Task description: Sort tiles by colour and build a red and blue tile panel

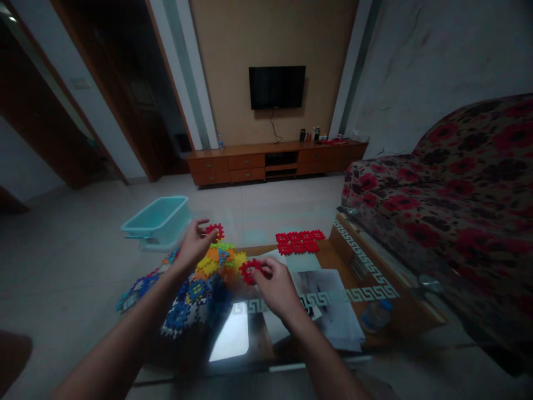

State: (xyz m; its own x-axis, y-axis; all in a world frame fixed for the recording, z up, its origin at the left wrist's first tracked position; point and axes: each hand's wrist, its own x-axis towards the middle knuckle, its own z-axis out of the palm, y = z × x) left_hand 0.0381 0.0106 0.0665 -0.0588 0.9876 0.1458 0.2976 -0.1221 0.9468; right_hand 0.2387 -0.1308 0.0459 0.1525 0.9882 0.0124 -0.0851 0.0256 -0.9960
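red toothed pieces [246, 270] are in both your hands, one in each. in the head view, your left hand [195, 244] reaches to the far end of a mixed heap [207, 266] of coloured pieces, its thumb and finger closed on one red piece [216, 229]. your right hand [275, 282] pinches the other by its edge between thumb and fingers, just right of the heap's yellow pieces [240, 259]. the two held pieces are apart from each other. ahead and to the right, more red pieces lie in a flat block [298, 243] of two touching rows, near the far edge of the glass table [358, 253]. papers [333, 308] show beneath and beside your right forearm, with a blue-capped bottle [377, 316] further right; you cannot tell whether they are on or under the glass. a turquoise tub [172, 230] stands beyond your left hand.
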